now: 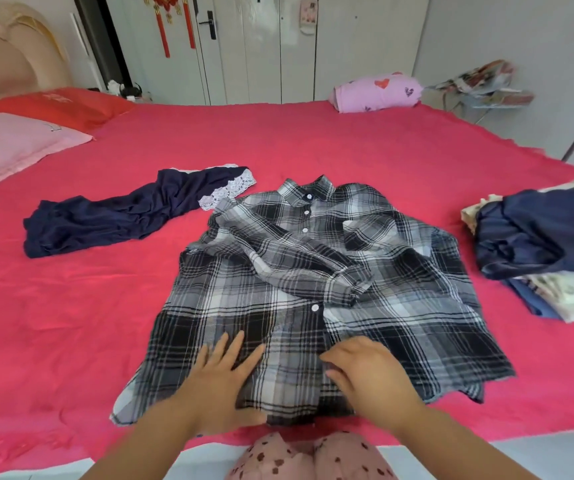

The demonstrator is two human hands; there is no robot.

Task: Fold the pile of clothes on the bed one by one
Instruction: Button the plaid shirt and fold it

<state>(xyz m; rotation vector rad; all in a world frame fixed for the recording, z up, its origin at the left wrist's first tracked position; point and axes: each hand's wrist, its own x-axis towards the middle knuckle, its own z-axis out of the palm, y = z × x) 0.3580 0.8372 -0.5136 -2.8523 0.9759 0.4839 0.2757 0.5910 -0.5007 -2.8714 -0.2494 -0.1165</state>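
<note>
A black, grey and white plaid shirt (pixel 313 282) lies button side up on the red bed sheet (pixel 71 323), collar pointing away from me. One sleeve is folded across its front. My left hand (pixel 219 379) rests flat on the shirt's lower left part, fingers spread and straight. My right hand (pixel 372 375) lies on the lower button placket, fingers bent onto the cloth. To the left, a dark navy garment with white lace trim (pixel 122 216) lies crumpled.
A stack of clothes with a navy piece on top (pixel 548 244) sits at the bed's right edge. Pink and red pillows (pixel 19 143) lie at the far left. A pink heart-print bundle (pixel 379 91) rests at the far edge, before the white wardrobe.
</note>
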